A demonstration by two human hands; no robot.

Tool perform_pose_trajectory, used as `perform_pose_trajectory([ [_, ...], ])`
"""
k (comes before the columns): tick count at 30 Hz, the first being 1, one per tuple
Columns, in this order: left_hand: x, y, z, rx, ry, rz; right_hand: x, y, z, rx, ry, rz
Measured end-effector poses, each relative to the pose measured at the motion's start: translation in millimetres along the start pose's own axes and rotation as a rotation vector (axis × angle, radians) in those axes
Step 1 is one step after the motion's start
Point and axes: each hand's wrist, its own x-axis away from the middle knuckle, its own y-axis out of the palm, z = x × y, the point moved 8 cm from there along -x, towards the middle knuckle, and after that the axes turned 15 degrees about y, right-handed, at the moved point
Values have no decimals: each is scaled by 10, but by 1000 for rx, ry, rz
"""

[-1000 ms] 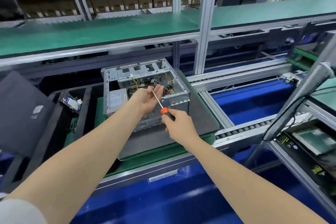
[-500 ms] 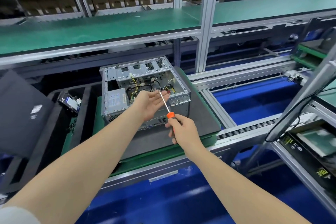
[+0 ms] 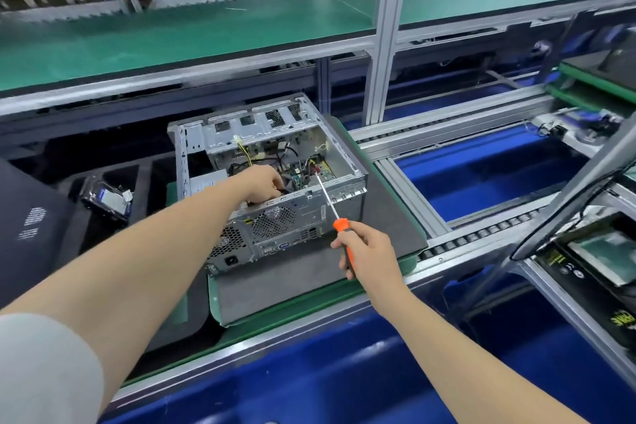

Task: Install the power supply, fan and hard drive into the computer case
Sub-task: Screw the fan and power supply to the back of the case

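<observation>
**Screwdriver poised at the open computer case (image 3: 311, 213)**

Right hand (image 3: 366, 249) wraps the screwdriver (image 3: 340, 225) handle, tip over the case's near rim. Left hand (image 3: 263, 182) dips inside the case, fingers curled, grip hidden. Hard drive (image 3: 108, 198) waits left of the case in a foam tray (image 3: 144, 189): likely fragile, best held by its edges.

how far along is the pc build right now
Looks done: the power supply sits in the computer case. In hand: the left hand reaches inside; the right hand grips a screwdriver, tip at the case. Left: the hard drive lies outside, in the tray beside it.
</observation>
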Motion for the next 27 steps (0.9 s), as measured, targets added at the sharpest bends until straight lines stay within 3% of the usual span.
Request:
perform_pose_trajectory([
  [4, 13, -23, -44, 61, 26, -24, -10, -27, 17, 18, 15, 29],
  [10, 171, -83, -144, 655, -33, 16, 68, 12, 69, 48, 13, 23],
  [14, 287, -201, -171, 861, -88, 84, 116, 59, 60, 46, 0, 15],
  [18, 363, -120, -108, 760, -67, -12, 165, 89, 70, 44, -9, 5],
  [21, 394, -38, -25, 620, -45, 18, 202, 108, 122, 19, -1, -1],
  [27, 395, 151, 36, 767, -85, 15, 305, 105, 237, 43, -27, -7],
])
